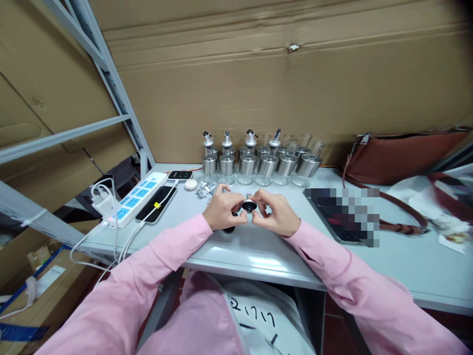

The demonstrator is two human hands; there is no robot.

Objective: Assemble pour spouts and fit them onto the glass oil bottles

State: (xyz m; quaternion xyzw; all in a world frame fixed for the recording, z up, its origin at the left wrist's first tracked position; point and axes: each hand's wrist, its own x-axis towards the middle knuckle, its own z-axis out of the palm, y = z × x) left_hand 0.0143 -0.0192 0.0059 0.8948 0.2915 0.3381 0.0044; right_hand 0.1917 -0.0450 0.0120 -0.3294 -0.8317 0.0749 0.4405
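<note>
Between my two hands, a little above the table's front part, is a bottle pourer [249,205] with a silver cap and a black ribbed stopper. My left hand [224,207] pinches it from the left with curled fingers. From the right, my right hand [277,211] grips the same piece with thumb and fingers. Partly hidden below my left hand lies a black round part [229,229]. Loose silver pourer parts [207,189] sit just behind that hand. Further back stand several glass bottles with steel sleeves [247,165], and some carry silver pourers with black tips [226,140].
On the left lie a white power strip [138,195] with cables, a phone [156,204], a small black device [180,175] and a white round case [191,185]. To the right are a dark tablet [332,217] and a brown bag [399,155]. Cardboard [236,88] backs the table.
</note>
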